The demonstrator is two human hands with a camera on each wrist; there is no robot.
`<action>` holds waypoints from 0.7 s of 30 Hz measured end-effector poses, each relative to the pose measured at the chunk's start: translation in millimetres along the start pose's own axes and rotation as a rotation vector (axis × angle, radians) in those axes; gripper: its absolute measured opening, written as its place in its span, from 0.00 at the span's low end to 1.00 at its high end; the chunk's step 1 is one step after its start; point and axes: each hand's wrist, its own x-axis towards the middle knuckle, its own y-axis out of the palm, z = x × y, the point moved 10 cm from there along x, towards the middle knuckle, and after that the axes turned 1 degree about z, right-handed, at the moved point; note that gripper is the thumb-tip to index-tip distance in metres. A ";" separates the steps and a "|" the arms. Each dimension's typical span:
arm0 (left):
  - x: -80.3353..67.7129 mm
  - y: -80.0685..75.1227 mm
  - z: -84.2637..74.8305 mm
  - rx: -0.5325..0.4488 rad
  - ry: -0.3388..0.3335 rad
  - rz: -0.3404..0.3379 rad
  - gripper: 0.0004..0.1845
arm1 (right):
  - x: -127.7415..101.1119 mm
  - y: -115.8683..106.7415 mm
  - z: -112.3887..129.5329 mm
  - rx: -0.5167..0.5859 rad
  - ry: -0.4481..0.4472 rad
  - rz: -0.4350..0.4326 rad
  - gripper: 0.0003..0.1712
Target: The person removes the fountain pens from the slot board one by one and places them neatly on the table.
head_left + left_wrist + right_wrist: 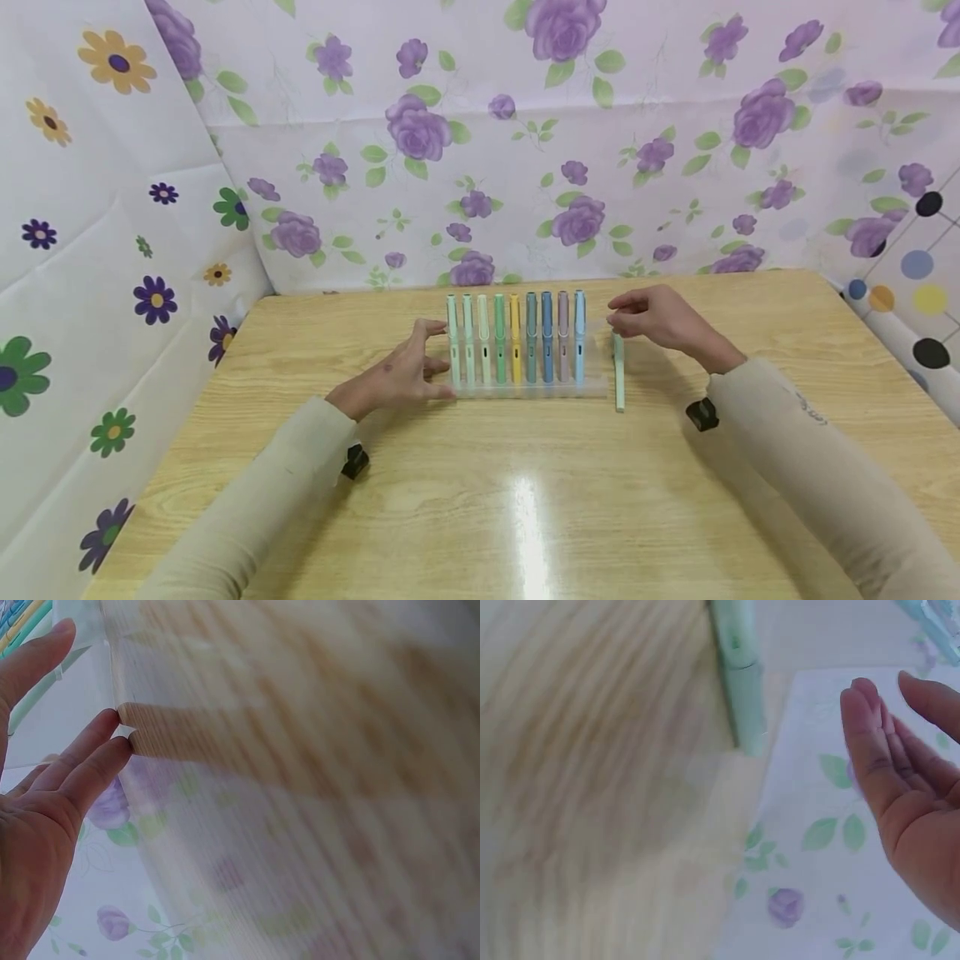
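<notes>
Nine pens lie in the tray; one pen lies outside, under the right hand's loosely curled, empty fingers. The left hand rests open-fingered against the tray's left end.

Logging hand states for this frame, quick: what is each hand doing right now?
Left hand: open, fingers straight, at the left end of the clear pen tray.
Right hand: open, loosely curled, holding nothing, above the loose green pen.
</notes>
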 end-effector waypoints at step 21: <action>2.7 -0.2 -1.1 0.016 0.031 -0.007 0.53 | 1.5 0.5 43.1 -0.033 -0.102 -0.090 0.30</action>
